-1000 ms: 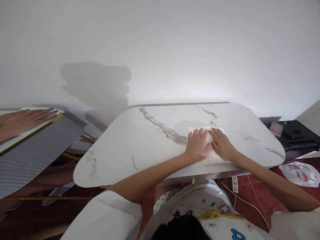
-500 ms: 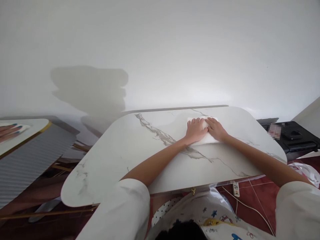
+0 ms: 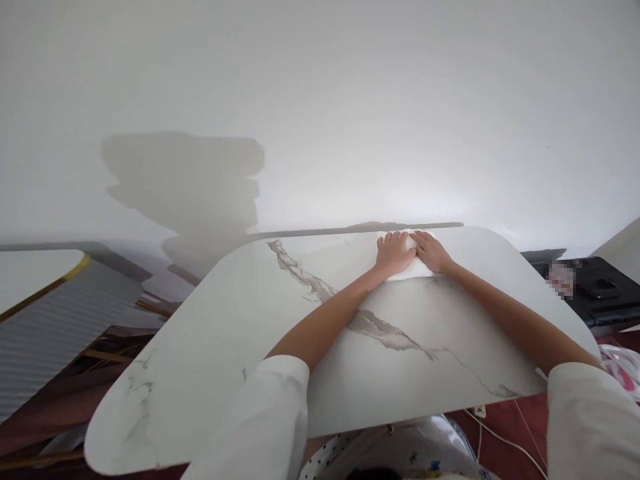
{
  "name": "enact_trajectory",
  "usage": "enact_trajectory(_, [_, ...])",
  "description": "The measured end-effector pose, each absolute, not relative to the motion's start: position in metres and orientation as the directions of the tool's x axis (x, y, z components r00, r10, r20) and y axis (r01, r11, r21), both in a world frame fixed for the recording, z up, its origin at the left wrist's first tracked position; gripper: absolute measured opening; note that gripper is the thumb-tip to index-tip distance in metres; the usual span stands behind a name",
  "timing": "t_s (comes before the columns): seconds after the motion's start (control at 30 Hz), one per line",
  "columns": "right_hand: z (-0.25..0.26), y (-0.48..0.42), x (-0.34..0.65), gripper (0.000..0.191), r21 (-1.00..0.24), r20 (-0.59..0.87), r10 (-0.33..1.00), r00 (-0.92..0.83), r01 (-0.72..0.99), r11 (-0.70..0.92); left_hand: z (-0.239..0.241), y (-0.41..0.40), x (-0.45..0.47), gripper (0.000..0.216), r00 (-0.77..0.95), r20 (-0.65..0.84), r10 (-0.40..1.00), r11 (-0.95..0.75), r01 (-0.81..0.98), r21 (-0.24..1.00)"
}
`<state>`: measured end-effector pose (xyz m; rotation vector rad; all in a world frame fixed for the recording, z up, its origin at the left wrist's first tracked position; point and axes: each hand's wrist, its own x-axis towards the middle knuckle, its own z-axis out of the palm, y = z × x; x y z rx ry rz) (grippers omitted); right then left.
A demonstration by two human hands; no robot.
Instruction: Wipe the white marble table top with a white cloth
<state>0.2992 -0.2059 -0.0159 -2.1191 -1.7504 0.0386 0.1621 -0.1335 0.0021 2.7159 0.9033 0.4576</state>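
Note:
A folded white cloth (image 3: 413,270) lies near the back edge of a white marble-patterned table (image 3: 210,347). My left hand (image 3: 394,255) presses on the cloth's left part, its fingers bent over it and the thumb turned towards the other hand. On the right part, my right hand (image 3: 431,252) grips the cloth with its fingers angled inward. The two hands almost meet at the thumbs, and a fold of cloth shows between them. Both forearms reach forward across the tabletop.
A plain wall (image 3: 320,120) stands behind the table. To the left is another white tabletop (image 3: 37,273) with a gold edge and ribbed side. A black case-like object (image 3: 607,293) is at the right, with a white-and-pink plastic bag (image 3: 623,370) below. A cable (image 3: 510,443) runs across the red floor.
My hands have pushed the cloth away from me, up to the table's back edge. The view has shifted a little, and another person's hand on the left tabletop has gone out of sight.

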Motion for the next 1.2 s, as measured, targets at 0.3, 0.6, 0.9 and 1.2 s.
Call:
enact_trajectory(0.3, [-0.017,-0.176,0.315,0.052,-0.354,0.241,0.945,0.221,0.927,-0.126,0.002,-0.106,0.176,0.042,0.761,0.204,0.616,-0.775,0.541,0.326])
enact_trajectory(0.6, [-0.015,-0.162,0.323,0.052,-0.37,0.225,0.939,0.26,0.914,-0.165,0.001,-0.092,0.184,0.039,0.761,0.224,0.609,-0.786,0.539,0.304])
enact_trajectory(0.9, [-0.015,-0.171,0.321,0.054,-0.301,0.197,0.945,0.261,0.934,-0.195,0.001,-0.1,0.188,0.042,0.77,0.21,0.603,-0.793,0.549,0.265])
enact_trajectory(1.2, [-0.019,-0.214,0.315,0.053,-0.274,0.208,0.936,0.284,0.936,-0.223,-0.001,-0.134,0.184,0.042,0.801,0.216,0.558,-0.825,0.511,0.24])
